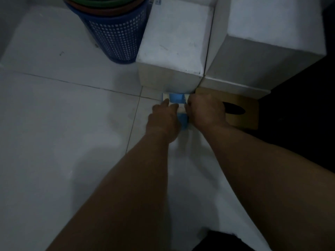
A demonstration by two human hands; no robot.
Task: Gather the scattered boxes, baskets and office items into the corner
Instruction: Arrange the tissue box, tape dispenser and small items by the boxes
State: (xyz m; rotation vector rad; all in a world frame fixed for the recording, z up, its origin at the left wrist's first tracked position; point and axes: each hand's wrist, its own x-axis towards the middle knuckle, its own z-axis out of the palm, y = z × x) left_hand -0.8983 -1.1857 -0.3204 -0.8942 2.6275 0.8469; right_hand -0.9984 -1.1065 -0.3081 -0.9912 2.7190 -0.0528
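A small blue and white box [176,99] lies on the tiled floor against the foot of a tall white box [174,46]. My left hand [163,118] grips its left side and my right hand [205,111] grips its right side, covering most of it. A second, larger white box [268,38] stands right of the first. A wooden tissue box [248,113] with a dark oval slot lies under my right hand's far side. A stack of mesh baskets, blue outermost [116,33], stands left of the white boxes.
Pale floor tiles [63,115] spread to the left and toward me. A dark area borders the right edge beyond the boxes. The room is dim.
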